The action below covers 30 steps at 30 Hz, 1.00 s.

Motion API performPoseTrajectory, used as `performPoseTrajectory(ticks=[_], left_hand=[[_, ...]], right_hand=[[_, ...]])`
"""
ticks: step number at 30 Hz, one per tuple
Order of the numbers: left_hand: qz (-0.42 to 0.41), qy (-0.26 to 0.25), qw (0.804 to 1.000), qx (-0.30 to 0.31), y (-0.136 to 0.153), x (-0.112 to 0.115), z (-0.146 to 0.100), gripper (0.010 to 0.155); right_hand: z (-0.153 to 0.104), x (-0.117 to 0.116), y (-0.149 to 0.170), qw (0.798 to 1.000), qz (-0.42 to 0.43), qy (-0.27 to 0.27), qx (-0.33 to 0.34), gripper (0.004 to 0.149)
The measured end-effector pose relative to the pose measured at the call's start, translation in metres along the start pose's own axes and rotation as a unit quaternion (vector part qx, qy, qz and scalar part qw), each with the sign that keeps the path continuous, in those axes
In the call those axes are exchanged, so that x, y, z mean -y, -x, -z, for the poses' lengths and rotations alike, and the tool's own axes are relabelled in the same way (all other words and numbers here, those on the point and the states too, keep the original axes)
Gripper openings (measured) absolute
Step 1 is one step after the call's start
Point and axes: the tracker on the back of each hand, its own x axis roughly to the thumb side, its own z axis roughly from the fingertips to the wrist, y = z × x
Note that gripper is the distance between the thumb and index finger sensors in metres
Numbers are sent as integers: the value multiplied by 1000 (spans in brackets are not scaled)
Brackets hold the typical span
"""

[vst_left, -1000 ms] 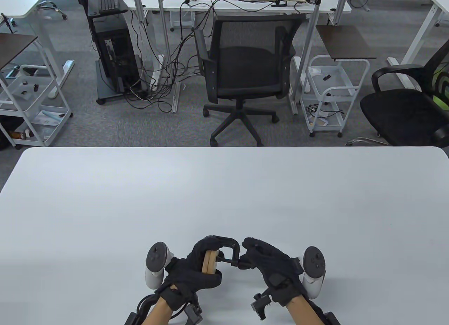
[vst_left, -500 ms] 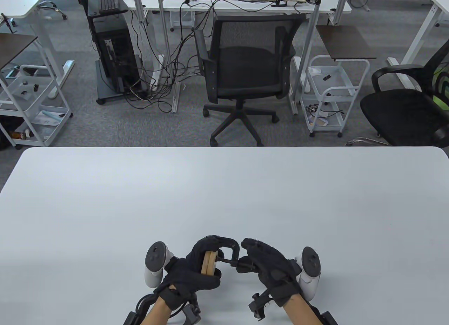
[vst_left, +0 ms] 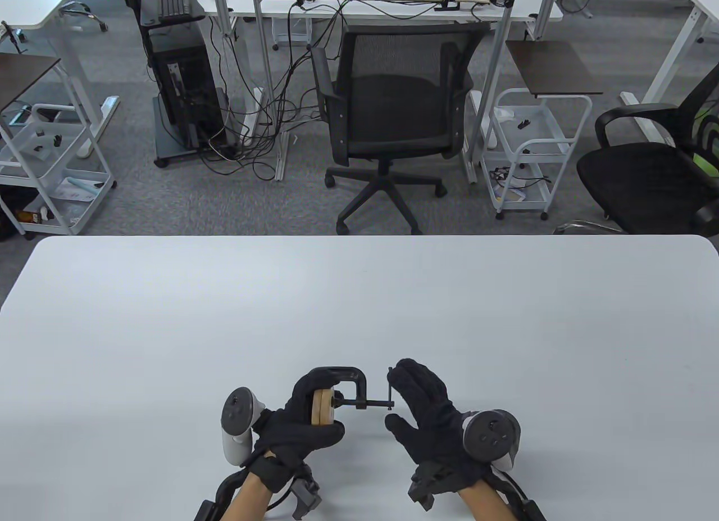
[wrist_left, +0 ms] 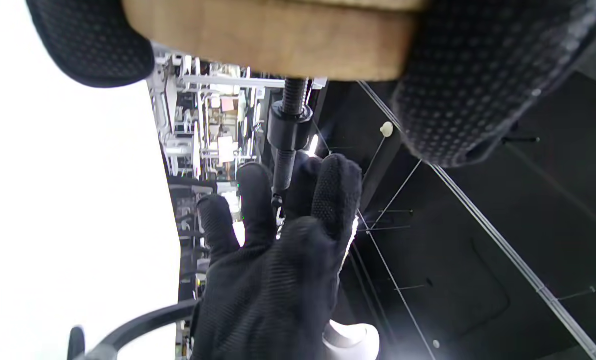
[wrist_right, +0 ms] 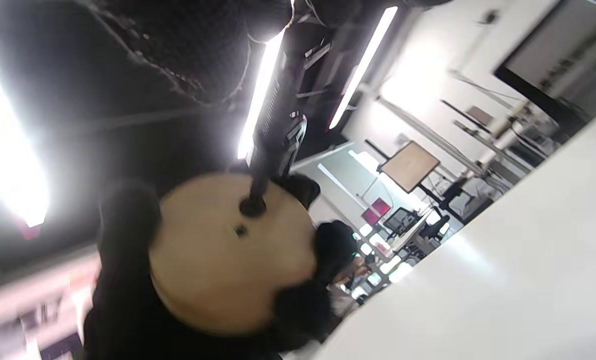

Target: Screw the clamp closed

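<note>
My right hand has let go since a moment ago, fingers spread, tips just beside the crossbar; my left hand grips the wooden discs inside the clamp, now shifted left and farther, near the tabletop edge.
</note>
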Motion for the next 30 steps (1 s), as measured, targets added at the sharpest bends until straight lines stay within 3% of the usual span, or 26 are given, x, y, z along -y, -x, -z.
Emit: performPoseTrajectory(ticks=[2, 4, 6, 12, 22, 26, 28, 30], left_hand=[[-7, 6, 1000, -1, 0, 0, 0, 97], [-5, 22, 1000, -1, -1, 1, 1, 97], [10, 21, 1000, -7, -1, 1, 1, 97], [13, 31, 999, -13, 1, 5, 2, 97], [6, 39, 999, -3, 0, 9, 4, 97], [107, 24, 994, -12, -6, 15, 4, 97], [141, 15, 990, -18, -5, 22, 4, 97], [144, 8, 989, -21, -3, 26, 4, 97]], right_hand=[[-1, -4, -8, 990, -131, -21, 39, 82], [-2, -6, -14, 967, -242, -18, 73, 79], [-3, -7, -18, 950, -296, -2, 98, 74], [-3, -4, -22, 951, -286, 16, 113, 64], [-3, -3, -36, 914, -363, 43, 177, 64], [-2, -6, -31, 948, -303, 5, 100, 75], [-1, -17, -29, 971, -224, -35, 70, 69], [-1, -24, -28, 973, -222, -65, 26, 67]])
